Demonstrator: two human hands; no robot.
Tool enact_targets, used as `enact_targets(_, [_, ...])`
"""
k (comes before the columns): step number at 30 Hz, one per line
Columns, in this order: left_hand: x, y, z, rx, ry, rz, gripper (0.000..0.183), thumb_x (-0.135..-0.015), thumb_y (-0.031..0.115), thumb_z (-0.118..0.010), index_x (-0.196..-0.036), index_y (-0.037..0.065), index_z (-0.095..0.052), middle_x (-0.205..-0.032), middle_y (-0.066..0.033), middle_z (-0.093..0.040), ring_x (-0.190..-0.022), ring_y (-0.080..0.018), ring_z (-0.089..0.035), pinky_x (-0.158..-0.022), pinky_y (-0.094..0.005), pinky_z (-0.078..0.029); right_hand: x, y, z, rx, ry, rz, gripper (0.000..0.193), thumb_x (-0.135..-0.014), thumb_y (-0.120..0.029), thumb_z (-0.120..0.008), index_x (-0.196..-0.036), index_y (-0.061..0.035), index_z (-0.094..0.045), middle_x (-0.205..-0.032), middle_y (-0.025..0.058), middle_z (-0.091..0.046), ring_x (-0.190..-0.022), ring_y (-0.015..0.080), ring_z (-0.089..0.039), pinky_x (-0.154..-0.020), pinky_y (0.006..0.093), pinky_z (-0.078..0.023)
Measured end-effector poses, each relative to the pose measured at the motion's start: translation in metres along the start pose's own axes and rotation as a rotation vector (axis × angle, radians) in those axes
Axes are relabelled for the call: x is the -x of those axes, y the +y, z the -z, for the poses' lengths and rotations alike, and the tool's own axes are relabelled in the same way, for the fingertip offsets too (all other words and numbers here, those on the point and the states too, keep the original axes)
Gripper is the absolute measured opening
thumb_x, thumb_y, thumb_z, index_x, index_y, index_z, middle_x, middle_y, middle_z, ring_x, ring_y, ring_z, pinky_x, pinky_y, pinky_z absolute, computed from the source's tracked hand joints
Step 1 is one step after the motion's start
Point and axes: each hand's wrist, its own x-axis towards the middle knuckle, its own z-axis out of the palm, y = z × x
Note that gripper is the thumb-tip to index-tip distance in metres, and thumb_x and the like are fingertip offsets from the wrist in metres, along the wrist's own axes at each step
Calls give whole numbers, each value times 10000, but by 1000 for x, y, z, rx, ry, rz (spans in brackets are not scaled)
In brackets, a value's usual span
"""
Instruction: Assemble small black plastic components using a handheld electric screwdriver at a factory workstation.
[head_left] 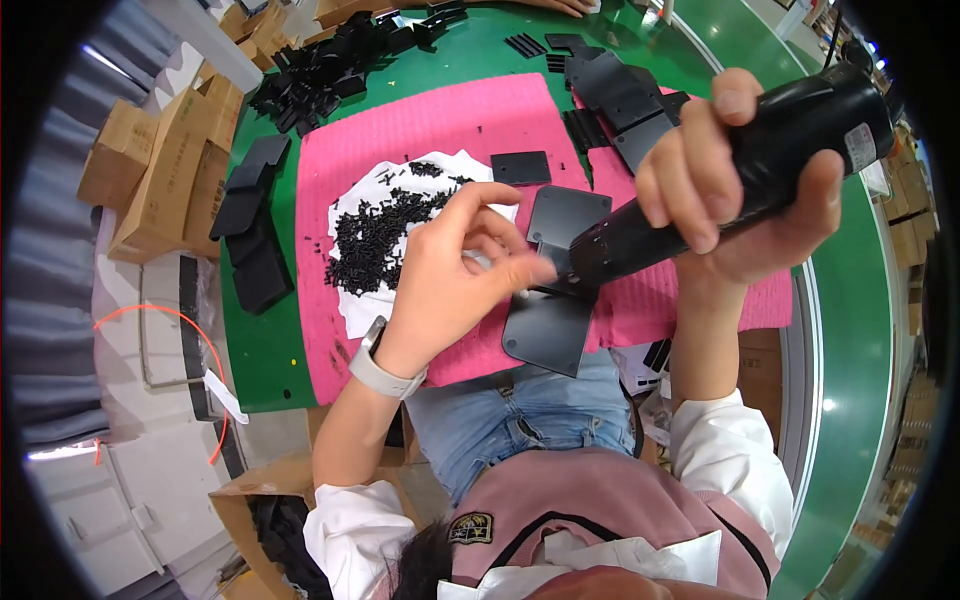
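Green tabletop (pixel 258 388) spreads under and around a pink mat (pixel 455 118), which serves here as the landmark. Left of the mat, beyond the table's edge, stand brown cardboard boxes (pixel 165 185). A heaped pile of black parts (pixel 315 82) lies at the mat's far left corner. Past its far right side, black panels (pixel 615 92) overlap one another, and more black panels (pixel 262 270) rest along its left side.

On the left half of the mat, a white cloth (pixel 362 318) is spread out. Over the right half, the right hand (pixel 700 180) has its fingers and thumb clamped around a thick black hand tool (pixel 790 135), held at a slant with its narrow end down toward the middle.

Two black plates are below that end: the far plate (pixel 575 212) lies on the mat, and the near plate (pixel 548 335) sits at the mat's near edge. The left hand (pixel 460 255), with a pale watch band (pixel 388 376) at its wrist, reaches over the mat to where these plates meet. Its thumb and forefinger are close together, but blur hides whether they pinch anything.

Near the mat's far edge lies a smaller black plate (pixel 520 167). Smallest are the black screws (pixel 370 240) scattered thickly on the cloth.
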Motion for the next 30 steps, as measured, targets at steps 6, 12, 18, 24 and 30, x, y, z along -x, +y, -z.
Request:
enact_targets(6, [1,-1,-1,-391,-155,245,378,-866,228,-592,-1051,-96,-528,-628,-122,-604,-519,-157,-591,-486,-268,-422,1,13,-7,362,-11,-107,555,-824,-496,-554,-1064,-12,-427,-583,14,-451,-384,89,-403,-439,229,-363])
enact_targets(12, [1,-33,-5,-150,-164,130,297,-851,118,-587,-1046,-96,-523,-595,-46,-489,-520,-69,-470,-496,-245,-373,-3,24,-25,375,108,-163,444,-760,-345,-643,-941,-6,-421,-560,41,-443,-388,106,-396,-371,223,-333])
enact_targets(18, [4,-27,-10,-99,-84,128,240,-827,66,-601,-1002,-74,-516,-583,7,-405,-527,-45,-394,-498,-236,-339,-5,33,-30,405,84,-177,405,-724,-305,-668,-887,-11,-442,-565,38,-463,-420,102,-425,-402,217,-357])
enact_targets(24, [2,-28,-10,-156,-70,133,235,-817,60,-608,-1000,-61,-524,-573,-10,-420,-520,-61,-406,-498,-244,-340,-4,40,-27,450,71,-192,369,-687,-265,-694,-832,-15,-464,-569,35,-482,-452,98,-453,-432,211,-380])
enact_targets(30, [-1,-27,-11,-215,-46,40,224,-806,59,-608,-989,-47,-532,-586,-39,-466,-526,-91,-442,-506,-264,-364,-1,44,-26,501,42,-189,336,-650,-225,-719,-777,-20,-485,-574,32,-502,-483,93,-482,-462,205,-403])
